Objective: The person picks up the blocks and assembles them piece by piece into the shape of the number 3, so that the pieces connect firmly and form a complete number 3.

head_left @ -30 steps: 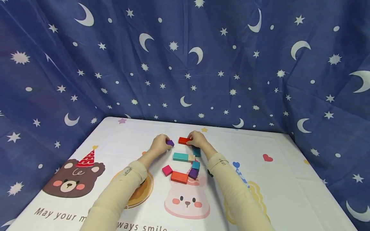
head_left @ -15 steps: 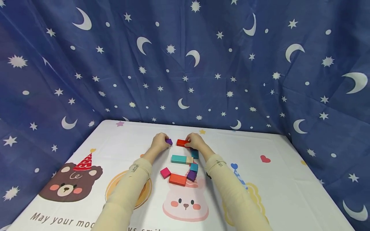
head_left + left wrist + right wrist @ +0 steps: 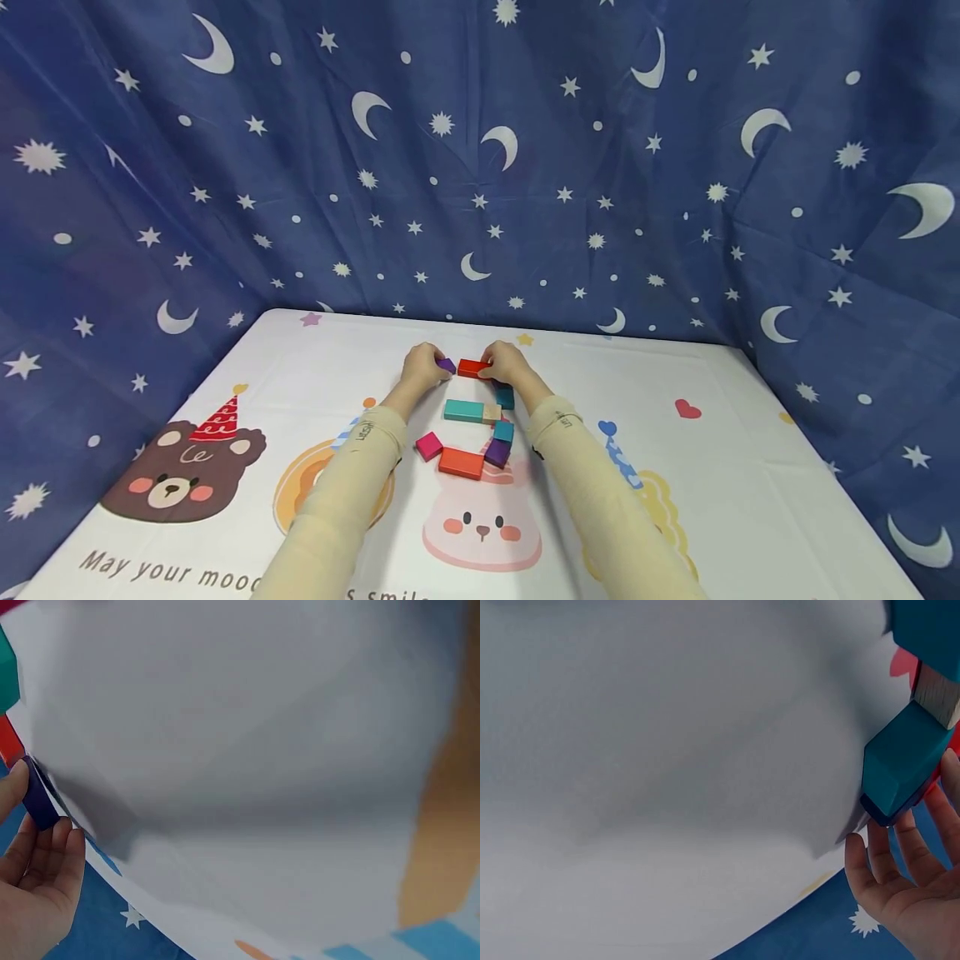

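Note:
My left hand (image 3: 422, 367) pinches a small purple block (image 3: 447, 365) between thumb and fingers; the left wrist view shows this purple block (image 3: 39, 799) close to the end of a red block (image 3: 10, 742). Opposite it, my right hand (image 3: 507, 367) grips the right end of that red block (image 3: 470, 368), partly covering it. Just below the right hand lies a dark teal block (image 3: 505, 397), with a dark blue piece (image 3: 877, 811) beside it in the right wrist view. A turquoise block (image 3: 463, 410) and a plain wooden block (image 3: 491, 413) lie end to end nearer me.
The curve of blocks continues toward me: a blue block (image 3: 503, 432), another purple block (image 3: 497, 453), an orange-red block (image 3: 461, 463) and a pink block (image 3: 429, 446). A printed white cloth (image 3: 645, 400) covers the table. Behind hangs a navy star-and-moon curtain (image 3: 420, 250).
My left hand has carried the purple block rightward, narrowing the gap to the red block. My right hand stays at the red block. The head view has shifted slightly.

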{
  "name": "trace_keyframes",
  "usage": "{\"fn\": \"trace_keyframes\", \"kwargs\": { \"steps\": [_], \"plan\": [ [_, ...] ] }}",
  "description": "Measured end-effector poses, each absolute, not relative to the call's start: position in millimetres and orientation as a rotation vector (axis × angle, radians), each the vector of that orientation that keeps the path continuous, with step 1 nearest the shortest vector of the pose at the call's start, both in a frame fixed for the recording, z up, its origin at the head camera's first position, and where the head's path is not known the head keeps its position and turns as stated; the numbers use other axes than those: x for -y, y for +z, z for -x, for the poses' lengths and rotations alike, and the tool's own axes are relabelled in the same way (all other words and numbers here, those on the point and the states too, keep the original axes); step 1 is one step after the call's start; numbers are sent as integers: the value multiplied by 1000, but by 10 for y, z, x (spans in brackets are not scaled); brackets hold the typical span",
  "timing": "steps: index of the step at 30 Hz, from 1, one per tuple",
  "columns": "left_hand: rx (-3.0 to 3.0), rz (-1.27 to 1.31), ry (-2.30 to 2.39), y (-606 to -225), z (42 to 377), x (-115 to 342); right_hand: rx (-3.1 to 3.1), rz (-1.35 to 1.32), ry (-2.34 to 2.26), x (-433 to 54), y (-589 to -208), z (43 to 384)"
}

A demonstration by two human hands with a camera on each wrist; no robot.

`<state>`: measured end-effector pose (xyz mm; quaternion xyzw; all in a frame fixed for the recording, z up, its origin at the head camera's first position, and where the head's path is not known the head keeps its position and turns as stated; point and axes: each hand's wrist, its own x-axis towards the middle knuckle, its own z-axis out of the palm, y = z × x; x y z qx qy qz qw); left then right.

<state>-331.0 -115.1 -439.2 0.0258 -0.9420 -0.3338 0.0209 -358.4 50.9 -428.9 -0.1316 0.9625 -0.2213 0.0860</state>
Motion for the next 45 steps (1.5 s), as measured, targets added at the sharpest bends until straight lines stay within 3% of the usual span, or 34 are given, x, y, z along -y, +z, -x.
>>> {"fn": "trace_keyframes", "kwargs": {
  "steps": [45],
  "plan": [
    [2957,-93,-990,-4417,3300,1140,-2891,364,-579,-462,-4280,3617]
  ]
}}
